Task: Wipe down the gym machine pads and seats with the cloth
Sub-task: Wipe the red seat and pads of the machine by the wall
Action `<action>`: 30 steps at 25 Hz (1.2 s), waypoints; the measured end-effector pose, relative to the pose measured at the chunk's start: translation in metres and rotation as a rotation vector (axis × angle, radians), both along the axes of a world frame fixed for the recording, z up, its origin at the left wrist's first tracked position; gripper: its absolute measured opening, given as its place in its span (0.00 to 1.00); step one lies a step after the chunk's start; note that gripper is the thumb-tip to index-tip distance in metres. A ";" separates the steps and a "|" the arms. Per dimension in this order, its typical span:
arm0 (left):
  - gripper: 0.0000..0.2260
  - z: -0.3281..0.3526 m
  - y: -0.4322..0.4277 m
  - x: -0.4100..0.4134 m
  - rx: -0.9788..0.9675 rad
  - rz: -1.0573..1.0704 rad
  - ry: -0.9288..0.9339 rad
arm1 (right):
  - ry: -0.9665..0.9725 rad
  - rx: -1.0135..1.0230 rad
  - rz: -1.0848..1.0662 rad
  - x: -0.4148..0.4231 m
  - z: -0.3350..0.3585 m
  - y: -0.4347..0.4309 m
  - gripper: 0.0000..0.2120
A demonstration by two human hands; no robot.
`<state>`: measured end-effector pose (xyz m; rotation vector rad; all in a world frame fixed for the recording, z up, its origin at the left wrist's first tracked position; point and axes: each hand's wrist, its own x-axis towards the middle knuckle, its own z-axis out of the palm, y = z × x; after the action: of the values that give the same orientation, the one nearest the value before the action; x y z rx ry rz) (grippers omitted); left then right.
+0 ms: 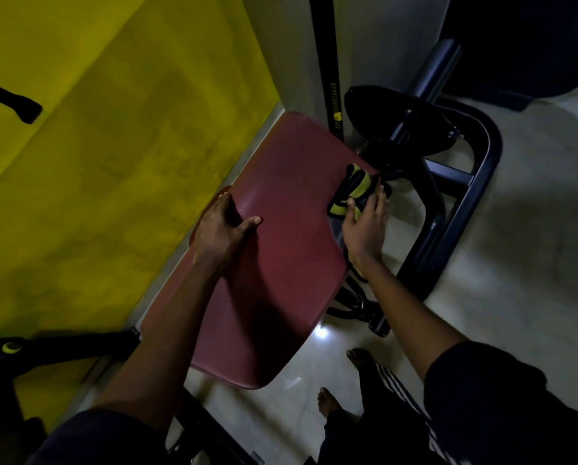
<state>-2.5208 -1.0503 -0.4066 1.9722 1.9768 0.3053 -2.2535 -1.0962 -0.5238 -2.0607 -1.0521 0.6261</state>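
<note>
A long dark-red padded seat (274,263) runs diagonally through the middle of the head view. My left hand (222,226) grips its left edge, thumb on top and fingers curled around the side. My right hand (364,226) presses a yellow-and-black cloth (353,189) against the pad's right edge near its far end. Part of the cloth hangs over the side, below my palm.
A black machine frame (462,203) and a round black disc (398,119) stand right of the pad on the pale floor (515,263). A yellow wall (96,146) is close on the left. My bare feet (331,397) are below the pad's near end.
</note>
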 end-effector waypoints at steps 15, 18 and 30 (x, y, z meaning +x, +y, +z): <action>0.46 0.018 -0.008 0.004 -0.058 -0.017 0.042 | -0.246 0.021 0.381 -0.018 0.058 0.066 0.29; 0.45 0.019 -0.008 0.004 -0.062 -0.015 0.013 | -0.252 0.007 0.321 -0.029 0.062 0.068 0.29; 0.32 0.037 0.039 0.009 -0.142 -0.330 -0.156 | -0.313 0.067 0.407 -0.047 0.091 0.117 0.29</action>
<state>-2.5122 -1.0114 -0.3691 2.0695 1.5052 0.2219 -2.3002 -0.9792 -0.4332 -1.9377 -1.6768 0.4615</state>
